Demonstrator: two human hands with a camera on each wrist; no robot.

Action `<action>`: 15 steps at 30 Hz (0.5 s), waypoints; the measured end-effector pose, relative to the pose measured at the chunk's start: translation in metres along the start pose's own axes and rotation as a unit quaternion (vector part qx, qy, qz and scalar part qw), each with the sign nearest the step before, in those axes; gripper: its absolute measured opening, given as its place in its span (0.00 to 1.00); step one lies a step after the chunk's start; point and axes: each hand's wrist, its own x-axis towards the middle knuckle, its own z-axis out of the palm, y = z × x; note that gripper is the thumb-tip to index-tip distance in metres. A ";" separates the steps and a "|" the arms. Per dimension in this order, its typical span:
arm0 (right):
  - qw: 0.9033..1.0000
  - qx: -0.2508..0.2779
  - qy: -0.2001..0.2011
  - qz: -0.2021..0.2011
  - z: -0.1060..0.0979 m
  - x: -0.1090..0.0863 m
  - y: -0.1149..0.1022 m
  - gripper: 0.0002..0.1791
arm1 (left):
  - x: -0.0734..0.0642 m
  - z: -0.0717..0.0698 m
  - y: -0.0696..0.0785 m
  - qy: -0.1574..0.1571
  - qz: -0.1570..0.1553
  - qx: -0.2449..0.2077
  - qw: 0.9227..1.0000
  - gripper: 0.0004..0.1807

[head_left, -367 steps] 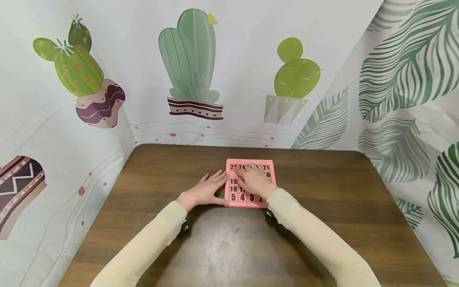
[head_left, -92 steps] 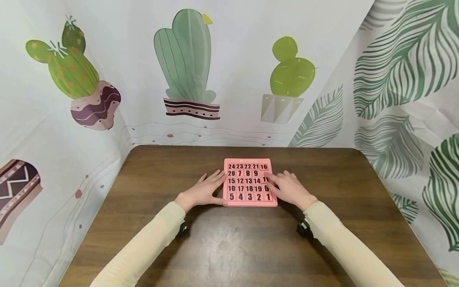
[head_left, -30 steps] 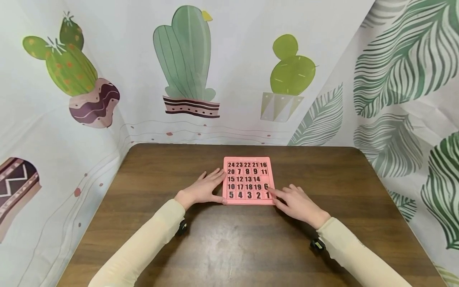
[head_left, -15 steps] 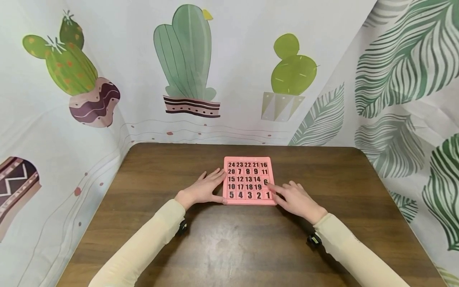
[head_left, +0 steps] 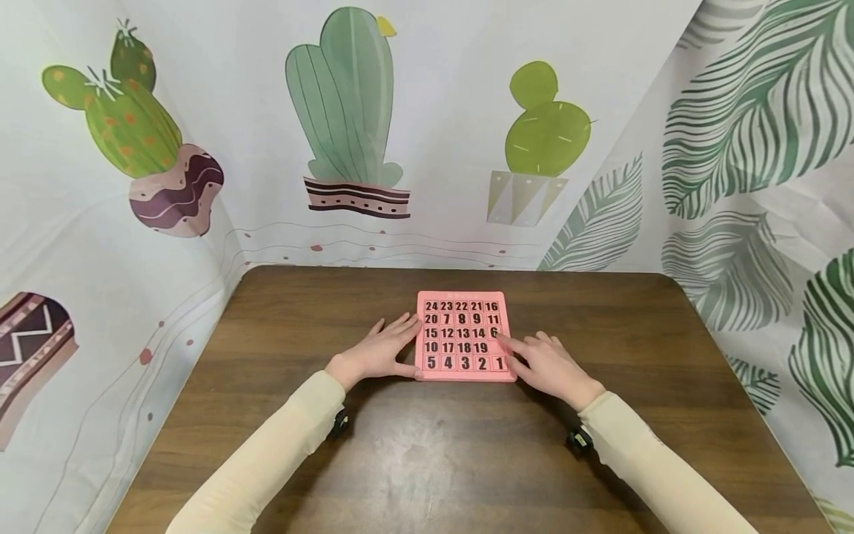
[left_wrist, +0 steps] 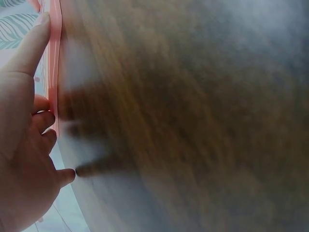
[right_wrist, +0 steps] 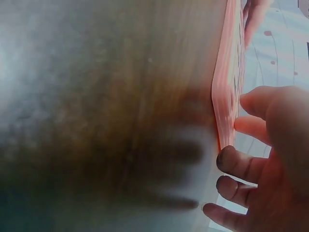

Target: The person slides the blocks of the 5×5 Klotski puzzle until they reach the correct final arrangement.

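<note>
Pink and square, a sliding number puzzle (head_left: 460, 377) is lying flat on a brown wood-grain desk (head_left: 414, 460), nearer its far edge, with black numerals facing the near side. From the left, a person's left hand (head_left: 378, 353) is resting along the puzzle's left edge, fingertips touching the frame's side and thumb reaching its near left corner; its grip is spreading wide and holding nothing, apparently bracing the frame against sliding. From the right, the right hand (head_left: 552, 366) is reaching over the right edge, index fingertip touching the 6 tile (head_left: 494, 333) at the right end of the middle row. That grip is relaxed, pinching nothing; one finger is likely enough to steer a flat tile, leaving the other numbers readable.

Directly on the near side of the 6, a numberless gap (head_left: 497, 348) is sitting between the 19 tile (head_left: 481, 347) and the right rim, apparently giving tiles their only room to shift. The 11 tile (head_left: 493, 320) is bordering the 6 on the far side, the 14 tile (head_left: 479, 333) on the left. Beyond the frame, brown wood is stretching broadly left, right and near, while a cactus-printed backdrop (head_left: 454, 148) is rising behind the far edge.
</note>
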 end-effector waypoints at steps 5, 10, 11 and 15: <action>1.000 0.007 0.005 -0.021 -0.003 -0.010 -0.003 0.23 | 0.000 0.002 0.001 -0.004 0.002 0.001 1.000 0.58; 0.999 0.013 0.019 -0.042 -0.006 -0.024 -0.007 0.23 | 0.000 0.002 0.000 -0.001 0.002 0.004 1.000 0.59; 0.999 0.012 0.022 -0.046 -0.006 -0.026 -0.008 0.22 | 0.000 0.001 0.000 0.000 0.002 0.003 1.000 0.59; 0.998 0.011 0.031 -0.061 -0.006 -0.036 -0.011 0.22 | -0.001 -0.001 -0.001 0.000 0.001 -0.001 1.000 0.59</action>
